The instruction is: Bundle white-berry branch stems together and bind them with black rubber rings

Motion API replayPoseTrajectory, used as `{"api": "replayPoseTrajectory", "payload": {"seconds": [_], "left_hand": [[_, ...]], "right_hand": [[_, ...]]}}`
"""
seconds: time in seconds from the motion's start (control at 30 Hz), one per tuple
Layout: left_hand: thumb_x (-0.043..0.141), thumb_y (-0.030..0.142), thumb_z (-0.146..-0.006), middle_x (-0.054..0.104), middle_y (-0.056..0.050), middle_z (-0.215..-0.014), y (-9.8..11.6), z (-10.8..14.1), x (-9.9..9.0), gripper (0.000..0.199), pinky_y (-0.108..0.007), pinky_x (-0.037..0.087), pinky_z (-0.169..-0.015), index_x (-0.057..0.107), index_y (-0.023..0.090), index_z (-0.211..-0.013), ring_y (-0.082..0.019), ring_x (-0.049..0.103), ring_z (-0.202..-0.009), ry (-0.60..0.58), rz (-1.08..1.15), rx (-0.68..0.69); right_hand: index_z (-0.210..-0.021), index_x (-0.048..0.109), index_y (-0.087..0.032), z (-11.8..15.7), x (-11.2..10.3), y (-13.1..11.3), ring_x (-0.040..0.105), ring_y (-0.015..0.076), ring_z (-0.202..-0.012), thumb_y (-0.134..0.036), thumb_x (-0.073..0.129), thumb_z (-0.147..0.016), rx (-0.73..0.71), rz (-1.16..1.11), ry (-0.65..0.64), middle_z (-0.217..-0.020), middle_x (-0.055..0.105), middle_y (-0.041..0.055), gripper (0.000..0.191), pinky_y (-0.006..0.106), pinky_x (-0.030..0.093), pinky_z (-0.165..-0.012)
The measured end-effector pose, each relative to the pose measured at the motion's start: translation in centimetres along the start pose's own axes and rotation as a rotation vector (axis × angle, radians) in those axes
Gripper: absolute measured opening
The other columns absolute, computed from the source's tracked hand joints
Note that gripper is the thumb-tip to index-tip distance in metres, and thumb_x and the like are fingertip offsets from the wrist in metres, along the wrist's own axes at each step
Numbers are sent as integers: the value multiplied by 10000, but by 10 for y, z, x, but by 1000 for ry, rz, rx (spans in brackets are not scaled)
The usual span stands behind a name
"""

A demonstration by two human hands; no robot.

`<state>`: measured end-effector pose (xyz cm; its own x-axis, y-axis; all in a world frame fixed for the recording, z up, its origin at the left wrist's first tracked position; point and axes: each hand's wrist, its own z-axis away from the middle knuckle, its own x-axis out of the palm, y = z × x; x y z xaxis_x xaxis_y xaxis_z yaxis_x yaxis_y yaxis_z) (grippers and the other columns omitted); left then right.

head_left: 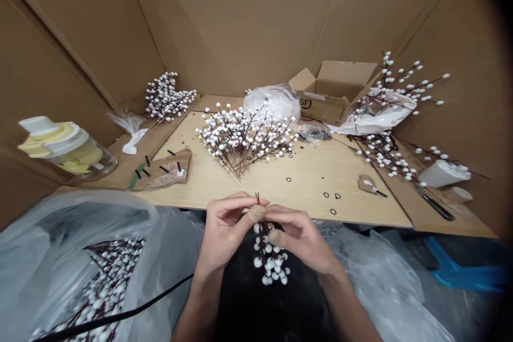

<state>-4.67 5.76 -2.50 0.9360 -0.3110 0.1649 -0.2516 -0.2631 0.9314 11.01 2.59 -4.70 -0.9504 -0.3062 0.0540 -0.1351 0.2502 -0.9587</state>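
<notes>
Just off the table's near edge, low centre of my head view: the sprig, upside down, white berries hanging, stem ends poking up between both hands.

Risks, as I judge them. Stem ends are thin and only a short length clears the fingers; if the left grip slackens, the sprig could slide down into the dark space below, with no tabletop under it. Too hard a squeeze on the right, where the thumb lies over the upper berries, might pop one loose. Twisting the hands against each other could bend the stems. Off to the left, the cord crosses the bag near the left forearm; a wide swing that way might snag it.

Pose: forearms rise from the bottom of my view and angle inward, wrists bent, hands almost meeting. Left hand: thumb and forefinger pinching the stems near their ends. Right hand: forefinger reaching in beside the left thumb, thumb lower, pinching the sprig below the stem ends. I cannot make out the lower fingers of either hand, mostly curled behind.
</notes>
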Motion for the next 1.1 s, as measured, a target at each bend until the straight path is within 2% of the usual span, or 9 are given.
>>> {"api": "replayPoseTrajectory", "payload": {"seconds": [0.13,0.2,0.3,0.43,0.53,0.63,0.73,0.93,1.1], "left_hand": [[666,77,-747,676,-68,-760,0,8,-8,177,-231,503,-652,748,191,-854,-143,611,-723,26,-15,75],[655,53,-749,685,-64,-783,1,11,-11,228,-234,497,-666,745,212,-885,-141,609,-739,21,-5,101],[649,46,-752,689,-60,-797,0,13,-14,245,-232,487,-688,747,225,-889,-139,605,-759,27,9,112],[652,100,-769,676,-59,-767,0,12,-19,182,-210,471,-641,750,216,-869,-129,586,-724,99,23,81],[656,115,-770,676,-61,-770,3,10,-25,157,-204,477,-635,751,205,-856,-126,588,-716,160,21,81],[663,121,-764,672,-71,-758,6,10,-30,138,-216,485,-633,749,169,-860,-132,591,-707,201,-24,96],[657,109,-767,676,-76,-765,9,11,-32,132,-226,489,-655,745,152,-856,-136,594,-725,228,-79,132],[637,69,-778,682,-46,-805,11,10,-30,195,-208,483,-678,738,210,-867,-118,594,-758,219,-47,176],[645,78,-778,670,-32,-814,14,10,-28,207,-181,490,-697,737,235,-877,-104,600,-784,191,68,143]], "right_hand": [[-1083,658,-171,-35,-31,8,597,125,-989,-331,504,-914,12,317,37,-1047,620,71,279,259,496,-858],[-1062,663,-154,-64,-40,18,588,114,-923,-226,469,-925,-141,668,58,-1000,626,64,249,248,480,-822],[-1099,653,-157,-111,-41,38,533,136,-895,-78,448,-886,-425,1109,-181,-1002,610,74,306,277,441,-803],[-894,705,-167,-155,-27,62,507,138,-838,-98,647,-768,-572,1175,-475,-841,610,60,155,245,421,-761],[-812,698,-155,-167,-19,70,517,124,-842,-94,627,-783,-677,1138,-525,-873,617,56,98,219,432,-740],[-890,691,-160,-175,-15,68,536,117,-929,-94,543,-840,-768,1037,-393,-1031,607,52,169,218,462,-777],[-1013,654,-143,-192,-9,51,554,90,-915,-128,431,-920,-789,911,-110,-997,613,58,243,226,481,-818],[-988,633,-129,-225,5,-28,565,97,-928,-265,518,-906,-786,510,484,-1006,576,70,196,222,508,-766],[-1051,609,-80,-174,-16,-111,570,96,-746,-296,544,-899,-918,438,598,-852,589,83,272,237,489,-688]]}}
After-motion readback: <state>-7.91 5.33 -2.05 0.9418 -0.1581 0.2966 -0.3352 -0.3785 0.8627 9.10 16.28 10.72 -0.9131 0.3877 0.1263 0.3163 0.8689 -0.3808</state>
